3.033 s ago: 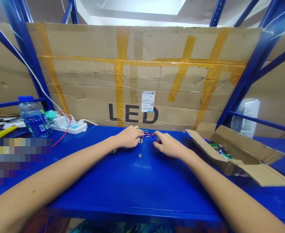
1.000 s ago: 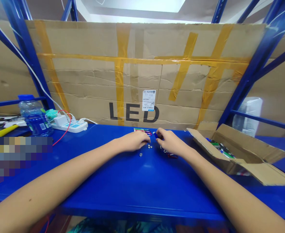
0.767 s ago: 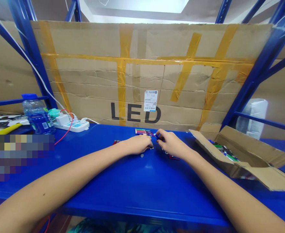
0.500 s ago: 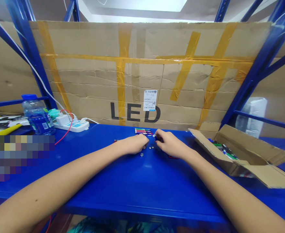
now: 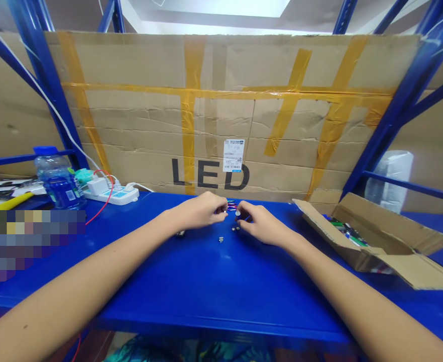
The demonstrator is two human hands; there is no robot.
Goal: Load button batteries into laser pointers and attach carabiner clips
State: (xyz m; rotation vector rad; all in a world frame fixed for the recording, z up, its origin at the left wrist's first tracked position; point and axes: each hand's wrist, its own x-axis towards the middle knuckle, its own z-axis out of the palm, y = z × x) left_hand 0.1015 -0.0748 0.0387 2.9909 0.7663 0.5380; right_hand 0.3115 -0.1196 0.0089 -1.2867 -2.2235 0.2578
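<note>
My left hand (image 5: 209,210) is closed in a pinch, its fingertips on a small whitish piece (image 5: 225,212) too tiny to name. Facing it, my right hand (image 5: 261,222) curls its fingers round a small dark-blue tube with a pale round end (image 5: 238,213). A narrow gap separates the two hands. Just below them on the blue tabletop (image 5: 221,286) lie two small round silvery discs (image 5: 235,229). Nearer me sits a little cluster of silvery metal pieces (image 5: 220,240). Several thin coloured metallic sticks (image 5: 231,205) lie behind the hands, partly hidden by the left one.
To the right stands an open cardboard box (image 5: 372,256) with green, blue and dark sticks (image 5: 345,230) inside. At the left are a blue-capped bottle (image 5: 58,181) and a white power strip (image 5: 112,196) with a red cable. Small dark-and-silver items (image 5: 181,233) lie beneath my left forearm.
My left hand has lifted and turned from the tabletop by the metal pieces, now pinching a whitish piece and covering part of the coloured sticks. My right hand has barely moved.
</note>
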